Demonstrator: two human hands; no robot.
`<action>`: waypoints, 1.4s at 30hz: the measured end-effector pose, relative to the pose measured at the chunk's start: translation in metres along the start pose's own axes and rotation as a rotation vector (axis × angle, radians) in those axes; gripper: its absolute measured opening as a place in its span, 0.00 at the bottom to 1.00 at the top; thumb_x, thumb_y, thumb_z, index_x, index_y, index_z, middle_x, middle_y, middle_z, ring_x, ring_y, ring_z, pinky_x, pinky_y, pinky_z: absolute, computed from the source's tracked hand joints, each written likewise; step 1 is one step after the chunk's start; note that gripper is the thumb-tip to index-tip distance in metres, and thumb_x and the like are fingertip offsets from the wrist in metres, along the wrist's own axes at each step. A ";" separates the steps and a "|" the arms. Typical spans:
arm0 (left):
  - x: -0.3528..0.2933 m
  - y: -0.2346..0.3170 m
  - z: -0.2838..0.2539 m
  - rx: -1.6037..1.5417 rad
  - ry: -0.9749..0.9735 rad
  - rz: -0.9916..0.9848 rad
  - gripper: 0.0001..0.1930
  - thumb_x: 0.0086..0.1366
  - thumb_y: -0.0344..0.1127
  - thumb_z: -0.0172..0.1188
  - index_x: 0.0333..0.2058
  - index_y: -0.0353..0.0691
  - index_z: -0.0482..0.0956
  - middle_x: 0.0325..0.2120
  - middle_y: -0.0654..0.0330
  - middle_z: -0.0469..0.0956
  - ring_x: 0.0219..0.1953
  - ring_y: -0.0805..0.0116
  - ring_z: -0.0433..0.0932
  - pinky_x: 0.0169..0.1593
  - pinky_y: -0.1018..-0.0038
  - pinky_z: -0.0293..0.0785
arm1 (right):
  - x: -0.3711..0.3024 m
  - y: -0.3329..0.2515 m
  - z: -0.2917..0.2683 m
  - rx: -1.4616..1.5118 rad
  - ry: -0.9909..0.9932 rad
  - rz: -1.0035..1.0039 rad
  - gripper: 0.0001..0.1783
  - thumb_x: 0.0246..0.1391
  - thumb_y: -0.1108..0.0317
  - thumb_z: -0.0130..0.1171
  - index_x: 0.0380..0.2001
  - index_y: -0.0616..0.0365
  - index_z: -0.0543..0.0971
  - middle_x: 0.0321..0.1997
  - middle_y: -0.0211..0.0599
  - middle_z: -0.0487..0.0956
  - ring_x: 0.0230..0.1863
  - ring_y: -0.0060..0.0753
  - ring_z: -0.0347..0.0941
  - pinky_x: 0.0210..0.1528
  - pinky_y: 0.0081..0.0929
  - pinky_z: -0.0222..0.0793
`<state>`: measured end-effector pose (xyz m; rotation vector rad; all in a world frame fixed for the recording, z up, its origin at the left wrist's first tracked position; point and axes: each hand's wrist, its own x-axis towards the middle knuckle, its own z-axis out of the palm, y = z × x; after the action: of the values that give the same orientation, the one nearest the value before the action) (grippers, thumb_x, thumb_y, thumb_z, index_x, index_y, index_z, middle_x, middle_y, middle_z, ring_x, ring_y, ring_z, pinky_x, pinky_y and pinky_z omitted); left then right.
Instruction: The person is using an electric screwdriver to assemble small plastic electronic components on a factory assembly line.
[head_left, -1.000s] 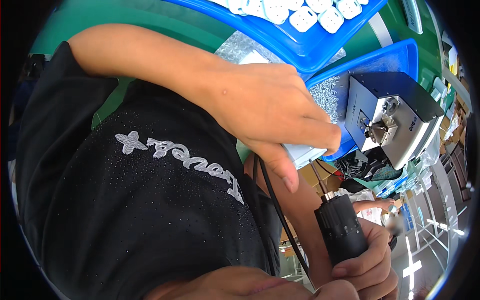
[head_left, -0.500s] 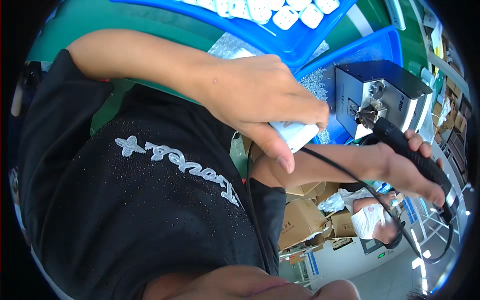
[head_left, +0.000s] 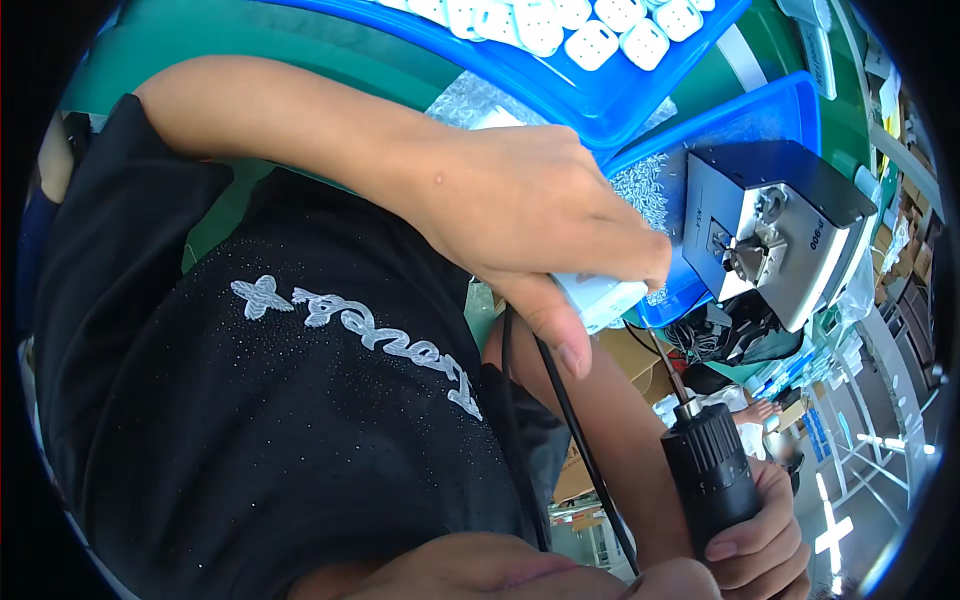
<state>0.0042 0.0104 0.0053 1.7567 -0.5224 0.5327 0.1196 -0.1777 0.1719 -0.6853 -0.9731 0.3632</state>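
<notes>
My left hand is closed around a white plastic housing, its thumb on the near side and its fingers over the top. Most of the housing is hidden beneath the hand. Lower right, my right hand grips a black electric screwdriver by its body. The thin metal bit points up toward the housing. I cannot tell whether its tip touches the piece.
A silver and black screw feeder stands right of my left hand. Behind it, a blue tray holds many small screws. Another blue tray bears white square parts. Black cables hang by my body; another person is in the background.
My right hand has brought the screwdriver from the screw feeder down and left, turning the bit toward the housing. My left hand keeps its hold and has shifted slightly.
</notes>
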 end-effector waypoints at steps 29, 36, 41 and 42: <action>0.011 0.036 -0.131 0.692 -0.147 0.067 0.32 0.55 0.65 0.59 0.45 0.42 0.73 0.31 0.55 0.78 0.34 0.54 0.81 0.33 0.62 0.77 | 0.001 0.089 0.047 -0.603 0.274 0.477 0.21 0.49 0.75 0.64 0.46 0.59 0.69 0.23 0.31 0.73 0.16 0.21 0.65 0.21 0.23 0.66; 0.090 -0.113 -0.258 1.123 -0.268 -0.167 0.30 0.62 0.57 0.56 0.52 0.35 0.69 0.48 0.46 0.75 0.49 0.44 0.74 0.51 0.55 0.72 | 0.003 0.168 0.064 -1.530 -0.389 0.758 0.31 0.38 0.61 0.75 0.43 0.64 0.72 0.29 0.59 0.79 0.34 0.65 0.75 0.37 0.42 0.70; 0.070 -0.027 0.048 2.027 -0.221 -1.592 0.33 0.47 0.44 0.74 0.47 0.36 0.69 0.29 0.52 0.77 0.31 0.65 0.77 0.34 0.73 0.71 | -0.014 0.196 0.058 -1.749 -0.637 0.678 0.22 0.52 0.58 0.61 0.44 0.62 0.71 0.31 0.48 0.79 0.32 0.53 0.77 0.37 0.46 0.72; 0.070 0.003 0.031 2.083 -0.460 -1.536 0.26 0.52 0.44 0.70 0.43 0.40 0.69 0.24 0.58 0.75 0.26 0.66 0.75 0.30 0.72 0.68 | -0.013 0.200 0.056 -1.719 -0.622 0.726 0.27 0.48 0.55 0.64 0.44 0.63 0.71 0.34 0.55 0.79 0.36 0.61 0.76 0.41 0.48 0.71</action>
<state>0.0613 -0.0257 0.0422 3.2502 1.8096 -0.9153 0.0684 -0.0175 0.0493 -2.6409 -1.5015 0.2966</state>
